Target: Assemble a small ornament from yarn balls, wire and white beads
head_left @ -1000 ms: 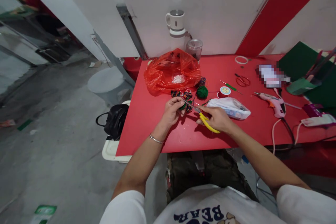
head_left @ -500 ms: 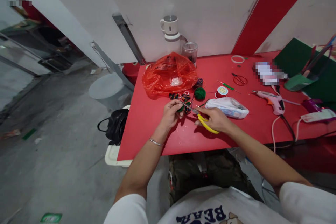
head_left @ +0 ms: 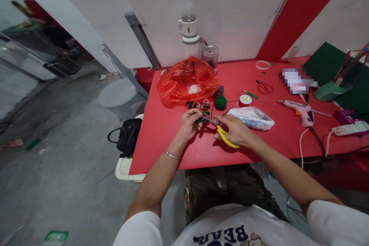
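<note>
One flat red table is carrying one crinkly red plastic bag. Above its near edge, the right hand is gripping one pair of yellow-handled metal scissors; the left hand is pinching one small green piece.

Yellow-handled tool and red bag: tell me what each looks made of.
The yellow-handled tool, gripped in the right hand: grey, shiny tips suggest metal; the smooth yellow grips look plastic or rubber-coated. The red bag: thin glossy plastic film, crinkled and translucent.
</note>
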`<state>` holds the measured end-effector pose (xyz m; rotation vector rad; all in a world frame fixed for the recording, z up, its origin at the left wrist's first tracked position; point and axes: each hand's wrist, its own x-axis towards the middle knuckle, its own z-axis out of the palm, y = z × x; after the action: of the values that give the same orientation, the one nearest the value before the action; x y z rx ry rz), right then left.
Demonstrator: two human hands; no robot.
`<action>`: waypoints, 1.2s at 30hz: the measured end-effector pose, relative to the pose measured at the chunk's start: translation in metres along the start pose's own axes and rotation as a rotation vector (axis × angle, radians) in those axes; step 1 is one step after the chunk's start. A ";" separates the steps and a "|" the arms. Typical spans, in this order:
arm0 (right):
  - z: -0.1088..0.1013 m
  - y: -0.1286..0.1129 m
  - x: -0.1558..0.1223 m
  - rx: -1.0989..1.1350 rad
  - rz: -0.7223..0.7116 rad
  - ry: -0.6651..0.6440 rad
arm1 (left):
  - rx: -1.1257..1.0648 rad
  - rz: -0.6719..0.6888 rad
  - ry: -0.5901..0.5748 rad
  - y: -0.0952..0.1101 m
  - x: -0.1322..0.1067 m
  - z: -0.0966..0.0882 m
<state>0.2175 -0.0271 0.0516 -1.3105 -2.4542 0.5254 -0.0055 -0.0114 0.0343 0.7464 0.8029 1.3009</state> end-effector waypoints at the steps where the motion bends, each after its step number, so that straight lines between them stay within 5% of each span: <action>1: 0.000 -0.001 0.000 -0.003 0.014 -0.010 | -0.004 0.005 -0.005 0.000 0.000 -0.001; 36: 0.008 0.001 0.004 0.116 0.041 0.053 | -0.039 0.007 -0.010 0.003 -0.002 0.002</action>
<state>0.2127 -0.0242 0.0446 -1.3141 -2.3216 0.6248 -0.0057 -0.0135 0.0375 0.7247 0.7652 1.3143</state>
